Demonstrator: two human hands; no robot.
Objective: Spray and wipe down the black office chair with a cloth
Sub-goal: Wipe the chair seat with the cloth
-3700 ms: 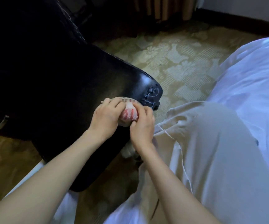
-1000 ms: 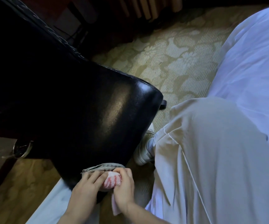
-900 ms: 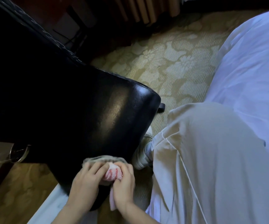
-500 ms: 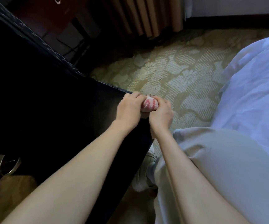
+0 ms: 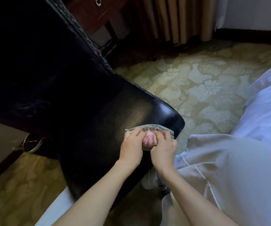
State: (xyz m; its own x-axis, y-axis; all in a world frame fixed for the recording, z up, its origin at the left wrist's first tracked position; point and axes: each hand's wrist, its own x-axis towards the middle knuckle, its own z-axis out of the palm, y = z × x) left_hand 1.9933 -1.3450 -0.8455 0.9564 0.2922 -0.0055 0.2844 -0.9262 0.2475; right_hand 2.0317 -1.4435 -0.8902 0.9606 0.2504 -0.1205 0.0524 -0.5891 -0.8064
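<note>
Bedroom, prob. a hotel: white bed linen [image 5: 270, 98] at rt, floral carpet [image 5: 196, 82] centre, beige curtains [image 5: 180, 17] up top.

The black office chair [image 5: 89, 101] is of glossy black leather with a pale stitched seam along its edge, and its rounded corner catches the light. The cloth [image 5: 149, 140] is bunched into a small wad, white with red stripes and a grey patterned border. It lies pressed on the chair near this rounded corner, gripped between the left hand [image 5: 132, 147] and the right hand [image 5: 163, 150].
</note>
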